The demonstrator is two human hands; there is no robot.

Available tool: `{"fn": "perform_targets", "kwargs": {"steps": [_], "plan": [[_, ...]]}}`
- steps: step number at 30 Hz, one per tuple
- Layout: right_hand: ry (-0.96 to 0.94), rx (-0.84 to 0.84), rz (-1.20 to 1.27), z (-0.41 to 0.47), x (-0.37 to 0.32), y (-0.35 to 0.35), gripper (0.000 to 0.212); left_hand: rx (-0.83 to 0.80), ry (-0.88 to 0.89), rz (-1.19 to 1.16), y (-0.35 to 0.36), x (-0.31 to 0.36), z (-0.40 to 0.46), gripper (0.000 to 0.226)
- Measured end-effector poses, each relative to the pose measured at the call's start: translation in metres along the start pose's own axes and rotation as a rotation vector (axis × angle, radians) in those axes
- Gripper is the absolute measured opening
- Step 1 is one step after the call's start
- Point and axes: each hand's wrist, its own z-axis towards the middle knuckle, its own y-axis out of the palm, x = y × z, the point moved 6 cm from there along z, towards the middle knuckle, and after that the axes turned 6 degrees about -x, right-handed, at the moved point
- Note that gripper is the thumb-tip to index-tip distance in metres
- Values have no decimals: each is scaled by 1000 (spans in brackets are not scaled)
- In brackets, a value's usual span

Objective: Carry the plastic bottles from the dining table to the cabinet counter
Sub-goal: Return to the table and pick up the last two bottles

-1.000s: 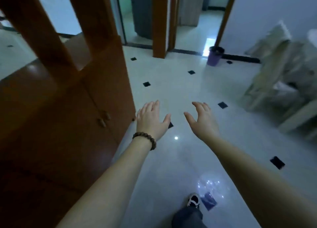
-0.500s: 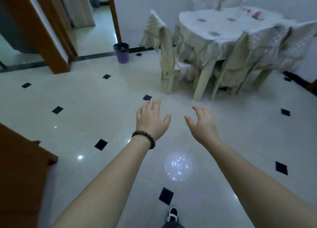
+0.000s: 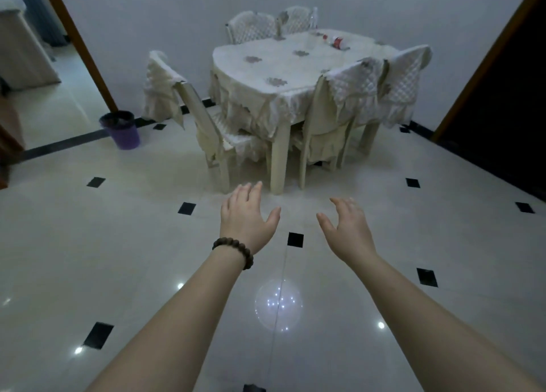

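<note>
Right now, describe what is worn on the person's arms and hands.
Both forearms are bare, with no sleeves showing. The left hand has a bracelet of dark round beads at its wrist. The right hand wears nothing: no ring, watch or glove visible.

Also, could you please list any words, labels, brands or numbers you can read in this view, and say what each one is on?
No text can be read.
The bottle lying on the dining table has a red label, too small and blurred to read.
The purple bin shows no lettering.

Both hands, left (image 3: 247, 218) and right (image 3: 348, 229), outstretched, empty, fingers spread
</note>
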Motion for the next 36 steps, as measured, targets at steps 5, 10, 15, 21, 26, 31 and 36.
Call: {"fn": "perform_targets", "kwargs": {"steps": [5, 10, 15, 21, 26, 31, 36], "plan": [[49, 29, -3, 49, 23, -16, 55, -50, 47, -14, 17, 32, 65, 69], [82, 60, 4, 123, 42, -31, 55, -58, 107, -4, 29, 59, 148, 69], [102, 110, 11, 214, 53, -55, 56, -59, 160, 7, 35, 84, 248, 69], [167, 172, 20, 302, 89, -90, 56, -72, 256, 24, 53, 136, 356, 69], [253, 223, 16, 348, 148, -128, 54, -112, 343, 31, 90, 205, 421, 68], [321, 279, 41, 391, 225, -176, 52, -149, 427, 36, 139, 291, 479, 69], [334, 299, 18, 453, 329, -234, 52, -150, 445, 39, 197, 387, 544, 68]]}}
